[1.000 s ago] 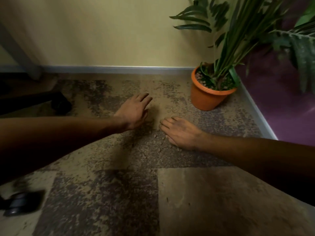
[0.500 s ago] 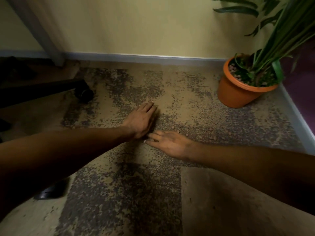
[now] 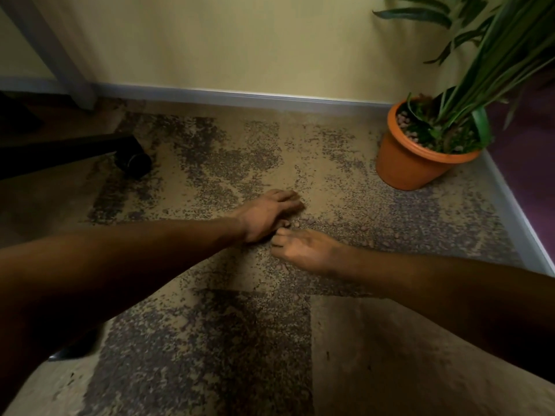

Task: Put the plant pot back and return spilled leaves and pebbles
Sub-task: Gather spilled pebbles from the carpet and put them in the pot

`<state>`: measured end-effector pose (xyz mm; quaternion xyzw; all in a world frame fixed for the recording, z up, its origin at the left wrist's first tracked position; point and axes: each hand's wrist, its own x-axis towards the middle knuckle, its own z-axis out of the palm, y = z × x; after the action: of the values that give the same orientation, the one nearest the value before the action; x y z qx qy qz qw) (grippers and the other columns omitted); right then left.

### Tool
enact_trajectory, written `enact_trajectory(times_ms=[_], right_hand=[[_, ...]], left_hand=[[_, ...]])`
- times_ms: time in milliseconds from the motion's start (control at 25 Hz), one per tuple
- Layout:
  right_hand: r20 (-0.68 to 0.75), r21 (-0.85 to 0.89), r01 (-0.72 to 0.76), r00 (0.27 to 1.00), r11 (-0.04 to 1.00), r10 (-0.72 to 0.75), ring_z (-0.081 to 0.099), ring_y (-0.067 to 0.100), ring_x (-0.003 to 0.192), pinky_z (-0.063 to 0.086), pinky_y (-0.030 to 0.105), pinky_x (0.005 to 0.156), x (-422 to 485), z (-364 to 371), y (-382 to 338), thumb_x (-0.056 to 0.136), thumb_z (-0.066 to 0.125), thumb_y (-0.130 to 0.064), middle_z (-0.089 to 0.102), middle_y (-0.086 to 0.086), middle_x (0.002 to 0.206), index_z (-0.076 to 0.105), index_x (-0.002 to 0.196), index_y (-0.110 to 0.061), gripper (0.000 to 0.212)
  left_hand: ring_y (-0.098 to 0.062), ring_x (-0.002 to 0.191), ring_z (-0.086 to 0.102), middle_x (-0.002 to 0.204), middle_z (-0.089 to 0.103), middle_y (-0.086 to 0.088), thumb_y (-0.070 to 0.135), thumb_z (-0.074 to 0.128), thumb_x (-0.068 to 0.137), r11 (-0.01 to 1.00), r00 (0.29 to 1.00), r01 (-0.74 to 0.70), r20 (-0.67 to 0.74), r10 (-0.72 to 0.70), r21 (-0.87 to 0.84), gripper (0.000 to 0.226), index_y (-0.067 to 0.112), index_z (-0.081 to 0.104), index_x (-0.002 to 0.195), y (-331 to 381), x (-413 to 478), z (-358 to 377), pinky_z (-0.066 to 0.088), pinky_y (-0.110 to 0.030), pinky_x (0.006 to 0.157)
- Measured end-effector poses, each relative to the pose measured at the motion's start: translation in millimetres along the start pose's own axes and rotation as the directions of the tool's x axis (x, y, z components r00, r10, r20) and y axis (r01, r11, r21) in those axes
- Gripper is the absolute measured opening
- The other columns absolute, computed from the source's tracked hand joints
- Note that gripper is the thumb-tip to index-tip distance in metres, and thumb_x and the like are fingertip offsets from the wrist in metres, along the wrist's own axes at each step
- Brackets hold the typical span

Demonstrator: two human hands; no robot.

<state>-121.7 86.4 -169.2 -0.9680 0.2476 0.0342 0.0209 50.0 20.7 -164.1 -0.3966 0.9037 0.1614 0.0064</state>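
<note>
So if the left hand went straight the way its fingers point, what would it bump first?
Mostly bare carpet lies ahead of the left hand, then probably the pot, low on its side. Depth is hard to judge, so it might slip just past.

This looks like the corner of an office or a similar workroom. The floor is laid in square beige-and-grey mottled carpet tiles [image 3: 210, 340], which meet a pale yellow painted wall [image 3: 240, 40] at a grey skirting board [image 3: 240, 96]. A black swivel-chair base arm [image 3: 60, 151] ends in a black caster wheel [image 3: 133, 160] beside a slanted grey furniture leg [image 3: 51, 46]. An orange plastic plant pot [image 3: 402, 166] with long green leaves stands in the corner.
</note>
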Motion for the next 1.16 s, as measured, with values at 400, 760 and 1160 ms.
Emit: enact_trajectory(times_ms=[400, 760, 1160], right_hand=[[0.065, -0.139, -0.194, 0.977, 0.971, 0.204, 0.053, 0.024, 0.106, 0.049, 0.032, 0.079, -74, -44, 76, 0.097, 0.055, -0.010, 0.058, 0.011, 0.116, 0.050, 0.130, -0.014, 0.033], [-0.321, -0.180, -0.740, 0.667, 0.648, 0.673, 0.054, 0.038, 0.115, 0.049, 0.047, 0.094, -111, -133, 187, 0.096, 0.052, -0.005, 0.057, 0.022, 0.116, 0.064, 0.118, 0.000, 0.026], [-0.188, -0.171, -0.774, 0.633, 0.610, 0.751, 0.053, 0.038, 0.122, 0.049, 0.047, 0.100, -121, -130, 203, 0.100, 0.052, -0.016, 0.057, 0.020, 0.127, 0.067, 0.122, -0.008, 0.029]], left_hand=[[-0.017, 0.119, 0.059, 0.133, 0.055, 0.008, 0.027, 0.056, 0.103, 0.986, 0.996, -0.036, 0.070, 0.048, -0.161, 0.032, 0.028, 0.066, 0.134, 25, 35, 9, 0.044, -0.010, 0.091], [-0.008, 0.097, 0.059, 0.123, 0.059, 0.006, 0.027, 0.056, 0.103, 0.992, 0.998, 0.018, 0.069, -0.009, -0.128, 0.024, 0.025, 0.066, 0.125, 31, 41, 14, 0.050, -0.021, 0.081], [0.003, 0.085, 0.063, 0.115, 0.062, 0.014, 0.019, 0.062, 0.100, 0.945, 0.994, 0.105, 0.011, -0.107, -0.309, 0.019, 0.029, 0.071, 0.114, 25, 44, 23, 0.049, -0.004, 0.068]])
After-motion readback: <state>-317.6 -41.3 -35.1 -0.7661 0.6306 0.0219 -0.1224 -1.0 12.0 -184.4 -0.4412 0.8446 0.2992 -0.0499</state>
